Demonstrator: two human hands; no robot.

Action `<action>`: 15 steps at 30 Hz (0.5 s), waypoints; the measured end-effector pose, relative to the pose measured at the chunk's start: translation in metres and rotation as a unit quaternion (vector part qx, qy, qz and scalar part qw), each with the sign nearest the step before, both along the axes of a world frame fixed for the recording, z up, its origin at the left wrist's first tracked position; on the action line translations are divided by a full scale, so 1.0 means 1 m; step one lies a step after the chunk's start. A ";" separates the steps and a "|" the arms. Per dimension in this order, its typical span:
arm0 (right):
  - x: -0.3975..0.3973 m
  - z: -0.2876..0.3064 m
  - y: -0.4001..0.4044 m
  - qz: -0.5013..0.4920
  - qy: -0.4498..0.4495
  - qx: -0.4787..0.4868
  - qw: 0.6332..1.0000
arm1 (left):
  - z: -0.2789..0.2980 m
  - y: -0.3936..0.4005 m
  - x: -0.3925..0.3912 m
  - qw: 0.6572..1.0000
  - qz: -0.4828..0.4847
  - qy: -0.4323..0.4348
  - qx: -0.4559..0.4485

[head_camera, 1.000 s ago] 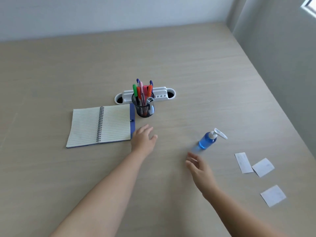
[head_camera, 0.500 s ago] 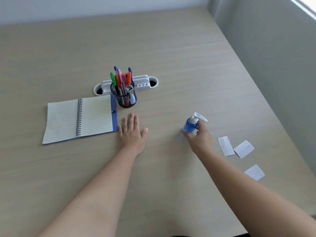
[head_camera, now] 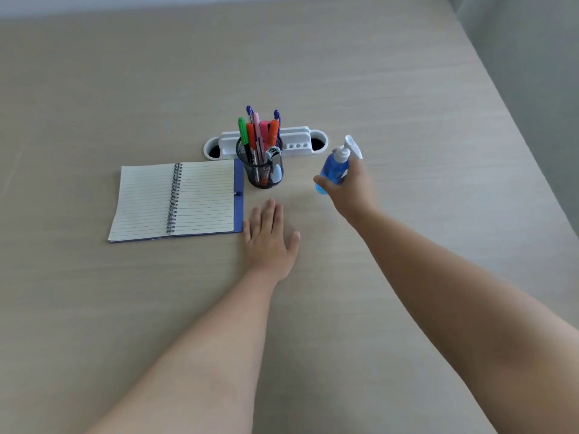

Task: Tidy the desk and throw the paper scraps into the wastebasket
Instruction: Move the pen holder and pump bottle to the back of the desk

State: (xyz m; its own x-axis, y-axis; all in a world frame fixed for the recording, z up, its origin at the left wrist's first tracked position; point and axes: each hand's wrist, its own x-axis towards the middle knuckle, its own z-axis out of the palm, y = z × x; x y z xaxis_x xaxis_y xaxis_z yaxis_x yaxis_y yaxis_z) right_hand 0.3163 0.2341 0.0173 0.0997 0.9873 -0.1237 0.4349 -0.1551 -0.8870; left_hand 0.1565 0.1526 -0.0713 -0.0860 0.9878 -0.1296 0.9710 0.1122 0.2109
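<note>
Head view, reading left to right — what do you have?

— First I see an open spiral notebook [head_camera: 177,200] lying flat on the tabletop [head_camera: 376,73], lined pages up, a blue cover edge showing on its right side. Just past its far right corner stands a black mesh pen cup [head_camera: 261,170] crowded with green, red, pink, orange and blue pens. Behind the cup sits a white desk organiser [head_camera: 296,142], with a dark round opening at each end.

— And the hands?

— I see the left hand [head_camera: 269,242] lying flat on the tabletop, palm down, fingers together and extended, just beside the notebook's near right corner. The right hand [head_camera: 352,189] is clamped around a blue pump bottle [head_camera: 333,169], white pump head on top, held tilted, right of the pen cup.

— Paper scraps?

— I see none in this frame.
</note>
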 end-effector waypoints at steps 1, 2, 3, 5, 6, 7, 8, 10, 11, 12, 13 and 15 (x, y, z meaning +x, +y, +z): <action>-0.005 0.000 0.009 0.010 -0.005 -0.006 1.000 | -0.001 0.000 0.000 1.000 0.002 0.000 0.002; -0.009 0.000 0.018 0.020 -0.010 -0.014 1.000 | -0.001 0.000 0.000 1.000 0.004 0.000 0.004; -0.013 0.000 0.025 0.029 -0.013 -0.021 0.999 | -0.002 0.000 0.000 1.000 0.005 0.000 0.004; -0.021 -0.004 0.040 0.034 -0.018 -0.029 0.999 | -0.003 0.000 -0.001 1.000 0.007 0.000 0.004; -0.024 -0.007 0.046 0.039 -0.024 -0.030 0.998 | -0.004 -0.001 -0.001 1.000 0.006 0.000 0.004; -0.029 -0.009 0.051 0.048 -0.031 -0.030 0.998 | -0.003 -0.001 -0.001 1.000 0.005 0.001 0.005; -0.033 -0.012 0.056 0.058 -0.039 -0.033 0.997 | -0.003 -0.001 -0.001 1.000 0.005 0.001 0.006; -0.040 -0.015 0.063 0.069 -0.063 -0.040 0.995 | -0.002 -0.001 -0.001 1.000 0.004 -0.001 0.005; -0.043 -0.015 0.065 0.072 -0.071 -0.039 0.994 | -0.001 -0.001 -0.001 1.000 0.003 -0.003 0.005; -0.046 -0.017 0.068 0.075 -0.074 -0.033 0.994 | -0.001 -0.001 -0.002 1.000 0.002 -0.004 0.006; -0.048 -0.018 0.069 0.077 -0.076 -0.026 0.994 | 0.000 -0.001 -0.002 1.000 0.001 -0.005 0.005; -0.052 -0.019 0.072 0.074 -0.083 -0.016 0.994 | 0.000 -0.001 -0.003 1.000 -0.001 -0.009 0.003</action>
